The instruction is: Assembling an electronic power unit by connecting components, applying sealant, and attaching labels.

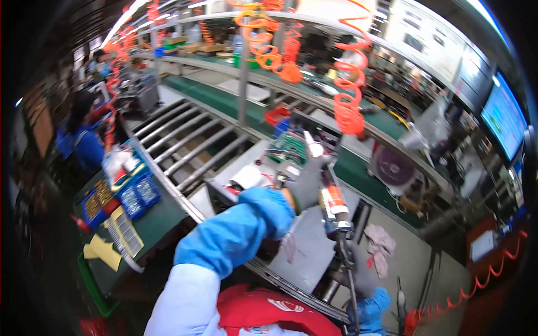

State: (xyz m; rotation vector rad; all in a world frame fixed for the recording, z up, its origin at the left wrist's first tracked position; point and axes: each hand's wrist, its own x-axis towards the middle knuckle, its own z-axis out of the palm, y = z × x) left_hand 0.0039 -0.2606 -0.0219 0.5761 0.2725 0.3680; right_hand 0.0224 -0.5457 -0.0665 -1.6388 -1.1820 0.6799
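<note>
A caulking gun [334, 199] with a red-and-white cartridge lies lengthwise in front of me. Its pale nozzle points away from me, and its thin rod runs back toward my body. My left hand [307, 185], in a grey glove, is closed at the front of the cartridge by the nozzle, though blur softens the fingers. Gripping the rear by the handle is my gloved right hand [360, 271], partly hidden behind the metal parts. Below the gun is a flat grey metal panel [305, 255]. Beyond my left hand lie green circuit boards [287, 147].
A roller conveyor [182, 140] runs off to the far left. Blue bins [140, 196] of small parts stand on the left table. A pinkish rag [380, 246] lies at right. Orange coiled hoses [350, 106] hang ahead; a monitor [504, 115] is at upper right.
</note>
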